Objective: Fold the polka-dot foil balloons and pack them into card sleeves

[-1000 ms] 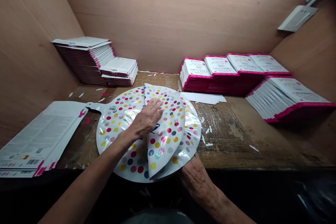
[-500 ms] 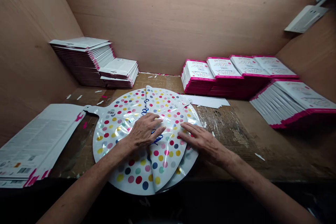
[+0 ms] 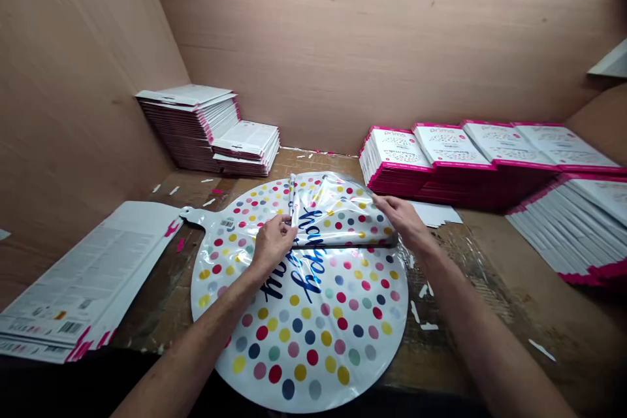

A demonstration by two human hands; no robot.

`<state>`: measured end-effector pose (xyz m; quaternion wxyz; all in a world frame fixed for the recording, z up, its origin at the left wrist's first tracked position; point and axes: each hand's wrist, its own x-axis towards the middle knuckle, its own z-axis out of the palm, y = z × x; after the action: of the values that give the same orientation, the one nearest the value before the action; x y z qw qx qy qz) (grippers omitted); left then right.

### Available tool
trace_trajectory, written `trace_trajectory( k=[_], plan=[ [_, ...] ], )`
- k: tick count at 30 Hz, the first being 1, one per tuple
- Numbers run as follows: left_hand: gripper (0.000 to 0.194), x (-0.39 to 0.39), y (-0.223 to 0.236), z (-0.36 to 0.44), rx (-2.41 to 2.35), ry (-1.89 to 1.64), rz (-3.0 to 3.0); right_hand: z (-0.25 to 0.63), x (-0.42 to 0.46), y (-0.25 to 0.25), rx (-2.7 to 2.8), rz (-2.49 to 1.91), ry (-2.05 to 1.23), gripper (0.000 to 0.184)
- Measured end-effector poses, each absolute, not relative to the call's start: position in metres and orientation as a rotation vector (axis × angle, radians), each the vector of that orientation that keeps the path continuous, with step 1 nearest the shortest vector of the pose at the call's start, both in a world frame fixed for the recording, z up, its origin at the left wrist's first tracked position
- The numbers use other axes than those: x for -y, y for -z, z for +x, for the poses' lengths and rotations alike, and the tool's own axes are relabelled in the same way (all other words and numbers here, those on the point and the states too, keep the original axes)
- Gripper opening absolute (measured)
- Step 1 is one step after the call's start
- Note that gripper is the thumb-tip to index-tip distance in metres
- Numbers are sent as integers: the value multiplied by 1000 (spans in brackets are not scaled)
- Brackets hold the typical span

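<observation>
A flat, round foil balloon [image 3: 313, 353] with coloured dots and blue lettering lies on the table, its tail pointing left. On its upper right rests a second dotted foil balloon [image 3: 343, 209], folded into a roughly quarter-round wedge. My left hand [image 3: 274, 241] pinches the wedge's left edge near its lower corner, thumb and fingertips together. At the wedge's right end, the fingers of my right hand [image 3: 400, 217] are closed on the foil edge; part of the grip is hidden.
Printed card sleeves [image 3: 63, 287] lie at the left. Stacked white-and-pink packets [image 3: 196, 124] stand at the back left, with more packets [image 3: 450, 150] at the back right. White slips [image 3: 435, 213] lie behind my right hand. Paper scraps [image 3: 416, 312] dot the cardboard-covered table [image 3: 470, 353].
The half-folded balloon has been folded again, its lower part brought upward, uncovering the lettering on the balloon beneath. Both hands went from lying flat to gripping edges. The view has shifted.
</observation>
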<state>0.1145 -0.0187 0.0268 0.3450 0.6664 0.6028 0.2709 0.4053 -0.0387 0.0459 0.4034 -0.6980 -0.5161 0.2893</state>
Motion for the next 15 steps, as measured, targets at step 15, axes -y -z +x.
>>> trace_trajectory(
  k=[15],
  plan=[
    [63,26,-7,124,-1639,-403,2555,393,57,-20,1754,-2046,129,49]
  ],
)
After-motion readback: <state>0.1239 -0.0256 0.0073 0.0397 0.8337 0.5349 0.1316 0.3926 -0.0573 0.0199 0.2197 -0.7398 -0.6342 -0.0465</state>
